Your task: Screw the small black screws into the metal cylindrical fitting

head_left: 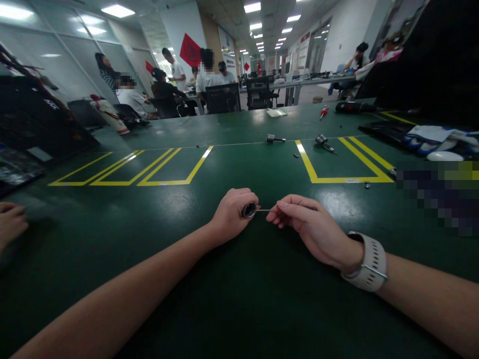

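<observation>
Wrapped in my left hand (234, 212) is a dark metal cylindrical part (249, 210), its hollow round end facing me. My right hand (305, 219), with a pale watch band on the wrist, pinches a thin metal rod (264, 210). The rod's far tip meets the side of the cylinder by my left fingers; whether it sits in a hole cannot be made out. Most of the rod's other end is hidden by my right fingers. Both hands are just above the green table (239, 304).
Two metal shafted parts (275, 138) (325, 143) lie ahead near yellow tape outlines (348, 180). Small metal pieces (296, 155) (367, 185) lie nearby. Farther back are a red-handled tool (324, 111) and a black power tool (354, 107). Gloves (437, 138) lie right; another person's hand (12, 224) is left.
</observation>
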A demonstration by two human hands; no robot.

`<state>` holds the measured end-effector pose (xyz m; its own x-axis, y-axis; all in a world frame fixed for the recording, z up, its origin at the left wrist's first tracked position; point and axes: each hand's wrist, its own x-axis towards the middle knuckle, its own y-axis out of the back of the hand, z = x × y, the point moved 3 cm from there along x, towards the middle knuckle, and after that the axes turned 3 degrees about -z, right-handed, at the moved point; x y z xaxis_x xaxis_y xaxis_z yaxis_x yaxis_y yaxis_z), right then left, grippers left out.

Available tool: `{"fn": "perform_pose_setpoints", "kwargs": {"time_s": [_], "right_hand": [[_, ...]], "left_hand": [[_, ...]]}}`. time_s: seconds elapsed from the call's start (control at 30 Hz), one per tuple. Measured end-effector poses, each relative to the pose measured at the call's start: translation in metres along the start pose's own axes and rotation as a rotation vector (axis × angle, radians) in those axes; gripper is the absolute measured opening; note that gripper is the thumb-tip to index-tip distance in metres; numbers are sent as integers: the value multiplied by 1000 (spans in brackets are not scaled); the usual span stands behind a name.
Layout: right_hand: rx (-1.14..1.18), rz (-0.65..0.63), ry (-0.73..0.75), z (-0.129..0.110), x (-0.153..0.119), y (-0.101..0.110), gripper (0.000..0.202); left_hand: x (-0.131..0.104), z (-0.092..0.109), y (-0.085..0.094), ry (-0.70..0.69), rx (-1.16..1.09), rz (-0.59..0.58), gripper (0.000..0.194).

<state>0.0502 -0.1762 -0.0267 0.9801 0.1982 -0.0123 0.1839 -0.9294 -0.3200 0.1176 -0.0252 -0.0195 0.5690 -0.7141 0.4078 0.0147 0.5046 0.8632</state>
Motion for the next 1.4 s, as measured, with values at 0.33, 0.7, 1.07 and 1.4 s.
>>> {"fn": "perform_pose_setpoints", "kwargs": {"time_s": [0.33, 0.7, 1.07, 1.4], "right_hand": [[107, -39, -5, 2, 2, 3, 13], [-83, -17, 41, 0, 0, -1, 14], [84, -54, -18, 0, 1, 2, 13], [156, 23, 35, 2, 3, 5, 15]], "left_hand": [[1, -1, -3, 22, -251, -38, 13], [1, 0, -1, 42, -55, 3, 15], [1, -3, 0, 72, -271, -7, 13], [1, -4, -1, 94, -105, 12, 13]]}}
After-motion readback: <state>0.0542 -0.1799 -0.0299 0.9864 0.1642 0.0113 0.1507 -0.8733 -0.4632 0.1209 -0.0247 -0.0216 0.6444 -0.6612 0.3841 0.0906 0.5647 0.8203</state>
